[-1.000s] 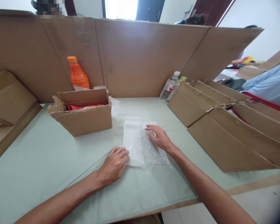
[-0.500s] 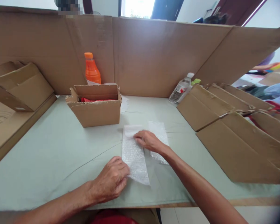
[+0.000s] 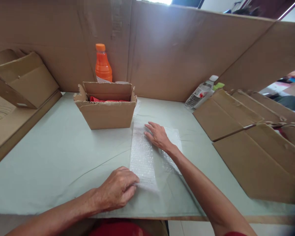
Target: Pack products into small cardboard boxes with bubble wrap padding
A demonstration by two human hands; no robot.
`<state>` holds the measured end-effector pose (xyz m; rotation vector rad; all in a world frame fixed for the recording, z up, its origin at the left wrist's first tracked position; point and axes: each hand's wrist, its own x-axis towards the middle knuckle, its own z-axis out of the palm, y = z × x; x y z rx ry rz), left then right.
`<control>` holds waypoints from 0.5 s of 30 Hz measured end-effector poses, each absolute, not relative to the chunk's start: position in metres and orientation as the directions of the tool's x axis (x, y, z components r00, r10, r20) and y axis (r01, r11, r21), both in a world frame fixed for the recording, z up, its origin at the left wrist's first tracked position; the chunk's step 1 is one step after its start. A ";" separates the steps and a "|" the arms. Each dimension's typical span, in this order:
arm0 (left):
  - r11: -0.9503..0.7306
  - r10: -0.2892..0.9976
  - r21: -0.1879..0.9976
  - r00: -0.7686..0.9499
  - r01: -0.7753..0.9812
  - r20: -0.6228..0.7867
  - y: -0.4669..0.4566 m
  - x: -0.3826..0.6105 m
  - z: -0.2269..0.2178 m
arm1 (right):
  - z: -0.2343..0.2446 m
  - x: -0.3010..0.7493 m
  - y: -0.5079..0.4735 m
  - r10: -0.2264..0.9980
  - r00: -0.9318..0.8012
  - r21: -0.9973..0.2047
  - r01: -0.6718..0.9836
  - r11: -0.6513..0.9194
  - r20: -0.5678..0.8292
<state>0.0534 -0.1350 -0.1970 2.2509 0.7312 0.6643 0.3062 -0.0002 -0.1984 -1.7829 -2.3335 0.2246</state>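
Note:
A clear bubble-wrap sheet (image 3: 142, 157) lies flat on the pale green table (image 3: 51, 157), folded lengthwise. My left hand (image 3: 119, 190) is curled at its near corner, fingertips pinching the edge of the wrap. My right hand (image 3: 157, 135) lies flat with fingers stretched out on the far part of the sheet, pressing it down. Just beyond the wrap stands a small open cardboard box (image 3: 105, 106) with something red inside.
An orange bottle (image 3: 102, 64) stands behind the box against a tall cardboard wall (image 3: 174, 55). A clear water bottle (image 3: 200, 95) leans at the back right. Flattened cardboard boxes (image 3: 248, 137) lie on the right, more cardboard (image 3: 22, 82) on the left.
My right hand slid from the sheet's right part to its left fold and then toward the far end. My left hand stayed at the near corner. The view tilted down.

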 end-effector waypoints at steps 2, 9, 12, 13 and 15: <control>-0.592 0.687 0.740 0.680 0.319 0.256 -0.128 0.052 -0.196 | -0.195 0.316 -0.019 0.965 -0.238 -0.338 0.904 0.261 0.108; -0.531 0.805 0.672 0.556 0.516 0.209 -0.082 0.065 -0.202 | -0.173 0.330 -0.112 0.915 -0.124 -0.551 0.764 0.335 0.385; -0.539 0.823 0.543 0.541 0.644 0.174 -0.065 0.075 -0.210 | -0.175 0.319 -0.140 0.856 -0.193 -0.466 0.770 0.435 0.479; -0.545 0.823 0.507 0.542 0.668 0.171 -0.061 0.078 -0.212 | -0.179 0.315 -0.146 0.839 -0.252 -0.426 0.770 0.476 0.482; -0.562 0.816 0.467 0.548 0.682 0.183 -0.056 0.082 -0.216 | -0.189 0.305 -0.152 0.814 -0.378 -0.350 0.763 0.543 0.441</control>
